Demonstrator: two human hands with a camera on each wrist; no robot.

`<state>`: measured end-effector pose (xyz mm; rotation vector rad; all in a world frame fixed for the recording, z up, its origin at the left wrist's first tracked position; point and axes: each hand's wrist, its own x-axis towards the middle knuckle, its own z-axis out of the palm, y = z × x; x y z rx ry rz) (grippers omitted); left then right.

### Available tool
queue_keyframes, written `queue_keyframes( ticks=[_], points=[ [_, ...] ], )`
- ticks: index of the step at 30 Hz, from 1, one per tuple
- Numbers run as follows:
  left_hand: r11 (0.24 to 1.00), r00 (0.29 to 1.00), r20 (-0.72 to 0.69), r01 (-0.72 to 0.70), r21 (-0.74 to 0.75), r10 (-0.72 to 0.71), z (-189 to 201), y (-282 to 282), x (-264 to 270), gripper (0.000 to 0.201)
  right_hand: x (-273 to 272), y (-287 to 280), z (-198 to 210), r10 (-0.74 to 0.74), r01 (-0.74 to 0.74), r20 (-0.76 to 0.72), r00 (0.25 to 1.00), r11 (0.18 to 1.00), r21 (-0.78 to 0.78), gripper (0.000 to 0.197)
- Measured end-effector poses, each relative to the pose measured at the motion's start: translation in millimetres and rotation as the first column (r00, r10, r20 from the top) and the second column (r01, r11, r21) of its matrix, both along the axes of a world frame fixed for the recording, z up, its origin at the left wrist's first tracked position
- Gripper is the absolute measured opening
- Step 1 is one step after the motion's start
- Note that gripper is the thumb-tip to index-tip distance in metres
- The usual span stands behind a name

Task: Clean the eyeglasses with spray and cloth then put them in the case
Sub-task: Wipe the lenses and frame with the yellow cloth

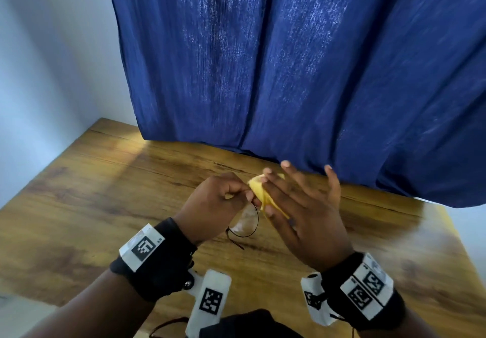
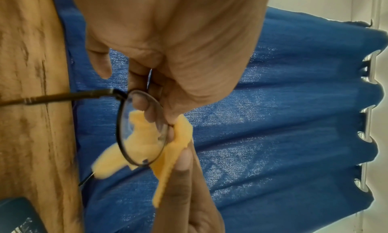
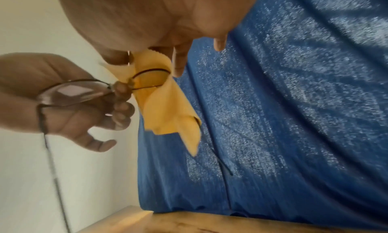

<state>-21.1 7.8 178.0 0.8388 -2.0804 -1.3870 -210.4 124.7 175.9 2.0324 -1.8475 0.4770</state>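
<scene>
The eyeglasses (image 1: 243,223) are pinched at the bridge by the left hand (image 1: 215,206); one lens is being wiped with the cloth (image 1: 263,193) pinched in the right hand (image 1: 302,214); casing remains.

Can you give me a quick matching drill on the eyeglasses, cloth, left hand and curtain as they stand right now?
Column A:
1. eyeglasses
2. cloth
3. left hand
4. curtain

Column B:
a. hangs blue behind the wooden table
b. pinches the frame near the bridge
c. yellow, wrapped over one lens by the right hand
d. held in the air above the table, one lens bare

Pairs: 1-d, 2-c, 3-b, 4-a
</scene>
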Motion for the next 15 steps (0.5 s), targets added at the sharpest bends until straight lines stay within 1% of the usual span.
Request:
queue_keyframes(
  ticks=[2, 4, 7, 9, 13, 15],
  points=[
    [1.000, 1.000, 0.000, -0.019, -0.003, 0.019, -1, 0, 0, 0.023, 2, 5, -2, 0.062, -0.061, -0.032, 0.998, 0.998, 0.018, 0.046],
    [1.000, 1.000, -0.003, -0.023, 0.018, 0.023, -1, 2, 3, 0.020, -4, 12, -3, 0.083, -0.083, -0.028, 0.996, 0.997, -0.004, 0.042],
    [1.000, 1.000, 0.029, -0.001, -0.010, 0.001, 0, 7, 5, 0.018, -12, 13, 0, 0.007, -0.007, 0.019, 1.000, 1.000, -0.029, 0.039],
    [0.999, 0.999, 0.037, 0.005, -0.039, -0.004, -2, 7, 6, 0.016, -5, 7, 2, -0.001, 0.002, 0.049, 0.999, 1.000, -0.029, 0.040],
    [0.999, 1.000, 0.026, -0.009, -0.045, 0.010, -6, 0, 15, 0.014, 19, -3, -3, 0.091, -0.090, 0.013, 0.996, 0.996, -0.005, 0.042],
    [1.000, 1.000, 0.017, -0.021, -0.019, 0.021, -7, -4, 23, 0.015, 21, -4, -6, 0.123, -0.122, 0.006, 0.992, 0.991, -0.051, 0.035]
  ],
)
